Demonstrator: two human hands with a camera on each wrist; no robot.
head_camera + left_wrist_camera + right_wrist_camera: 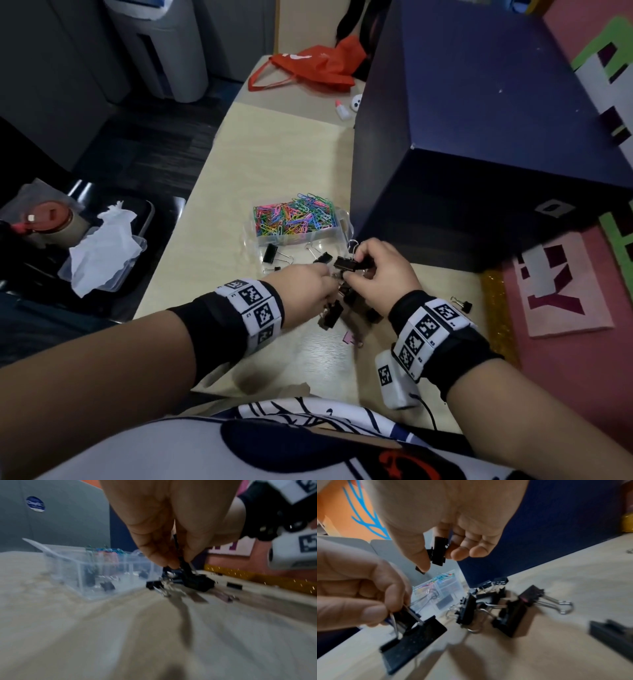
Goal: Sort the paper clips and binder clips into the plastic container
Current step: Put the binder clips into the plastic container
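A clear plastic container (337, 233) sits mid-table; its far compartment holds colourful paper clips (294, 217), and its near compartment holds black binder clips (271, 253). My right hand (356, 270) hovers just in front of it and pinches small black binder clips (438, 551) between thumb and fingers. My left hand (330, 284), close beside the right, pinches the wire handles of a large black binder clip (414, 639) just above the table. Under both hands lies a pile of black binder clips (488, 608). A pink clip (351, 339) lies nearer to me.
A big dark blue box (479, 137) stands right behind the container on the right. One small binder clip (462, 305) lies alone at the right. An orange bag (318, 66) and a small white bottle (342, 109) sit far back. The table's left edge (178, 246) drops to the floor.
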